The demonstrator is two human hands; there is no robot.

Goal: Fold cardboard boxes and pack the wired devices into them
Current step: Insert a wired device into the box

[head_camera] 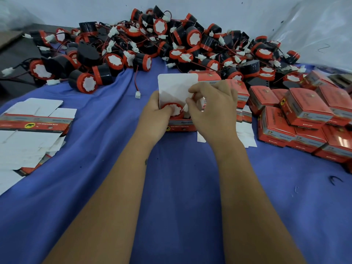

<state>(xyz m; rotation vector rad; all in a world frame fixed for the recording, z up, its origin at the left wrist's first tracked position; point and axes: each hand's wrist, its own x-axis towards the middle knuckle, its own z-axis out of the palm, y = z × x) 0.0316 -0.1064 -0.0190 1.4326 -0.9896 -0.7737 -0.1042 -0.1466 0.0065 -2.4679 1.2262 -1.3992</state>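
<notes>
Many red closed cardboard boxes stacked right; far heap of black-and-red wired devices remains. Left hand grips the open red box; right hand pinches its device's wire.

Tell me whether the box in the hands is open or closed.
Open: the box's white lid flap stands up, and a device shows inside.

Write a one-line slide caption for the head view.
Both hands tuck a wired device into an open box on the blue cloth.
</notes>
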